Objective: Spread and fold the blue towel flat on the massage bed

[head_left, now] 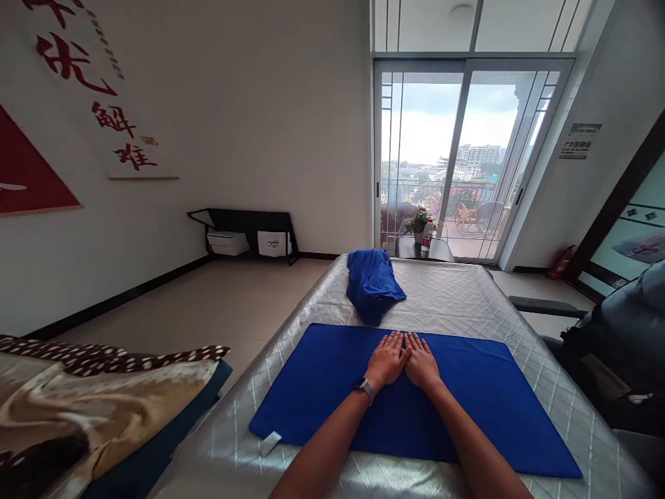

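A blue towel [312, 388] is spread out on a table with a silvery quilted cover [441, 284]. A white tag [271, 443] sticks out at its near left corner. My left hand [387, 359], with a watch at the wrist, lies flat on the towel near its far edge. Beside it, thumbs touching or nearly so, my right hand [420, 360] also rests flat, fingers stretched forward. Neither hand holds anything. Just beyond the towel's far edge is a crumpled heap of blue cloth [375, 284].
Patterned fabric [119, 409] lies at the left. A black rack [249, 232] with white boxes stands by the wall. Behind the table, a small dark table [410, 251] bears a plant [417, 222] and a bottle [427, 235]. A dark bag-like object [618, 346] is at the right.
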Tool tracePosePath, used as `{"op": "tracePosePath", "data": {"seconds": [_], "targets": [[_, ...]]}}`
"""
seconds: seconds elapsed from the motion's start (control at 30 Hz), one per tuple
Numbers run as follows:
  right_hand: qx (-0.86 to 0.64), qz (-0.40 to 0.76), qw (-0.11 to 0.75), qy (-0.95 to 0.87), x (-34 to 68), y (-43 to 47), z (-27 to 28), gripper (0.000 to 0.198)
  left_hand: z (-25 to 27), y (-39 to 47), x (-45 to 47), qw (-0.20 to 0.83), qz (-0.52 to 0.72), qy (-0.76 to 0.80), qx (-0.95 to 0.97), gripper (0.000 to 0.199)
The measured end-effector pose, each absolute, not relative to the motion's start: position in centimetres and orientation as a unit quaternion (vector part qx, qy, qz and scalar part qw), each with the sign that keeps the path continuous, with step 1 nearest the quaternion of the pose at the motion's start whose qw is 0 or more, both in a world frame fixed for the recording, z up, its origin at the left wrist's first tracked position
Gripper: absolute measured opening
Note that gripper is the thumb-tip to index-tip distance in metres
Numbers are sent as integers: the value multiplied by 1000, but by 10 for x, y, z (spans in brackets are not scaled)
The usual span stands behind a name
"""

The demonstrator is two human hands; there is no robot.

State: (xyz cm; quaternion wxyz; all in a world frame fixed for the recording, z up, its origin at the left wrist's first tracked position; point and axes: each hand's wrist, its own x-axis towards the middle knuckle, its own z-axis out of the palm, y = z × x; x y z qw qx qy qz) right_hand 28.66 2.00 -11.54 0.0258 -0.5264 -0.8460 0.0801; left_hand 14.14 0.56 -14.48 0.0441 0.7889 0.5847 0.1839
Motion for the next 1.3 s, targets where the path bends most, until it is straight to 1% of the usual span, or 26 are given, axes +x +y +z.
{"op": "tracePosePath", "data": {"seconds": [0.17,0.27,0.4,0.6,0.7,0.8,0.9,1.03,1.17,1.3], "targets": [[-530,87,24,-843,290,20,-112,64,-143,6,136,58,170,588,789,70],[-543,83,22,-835,305,22,-108,66,-139,2,117,59,157,604,779,73],[-584,66,16,-809,358,29,-106,67,-138,-6,55,54,139,656,739,75],[-676,29,3,-736,476,46,-105,67,-144,-17,-66,33,112,752,648,76],[-706,14,-1,-708,515,55,-112,68,-152,-19,-99,19,108,776,622,77],[-718,2,0,-696,528,63,-124,69,-162,-16,-108,11,104,783,613,80],[-719,-8,0,-695,529,68,-134,69,-170,-14,-108,6,101,782,615,78],[-717,-13,0,-697,527,68,-135,68,-172,-14,-107,6,89,781,617,76],[-718,-14,7,-695,523,61,-122,66,-160,-14,-110,16,74,777,625,80],[-714,-16,23,-700,511,47,-100,65,-132,-11,-101,9,82,776,626,86]]}}
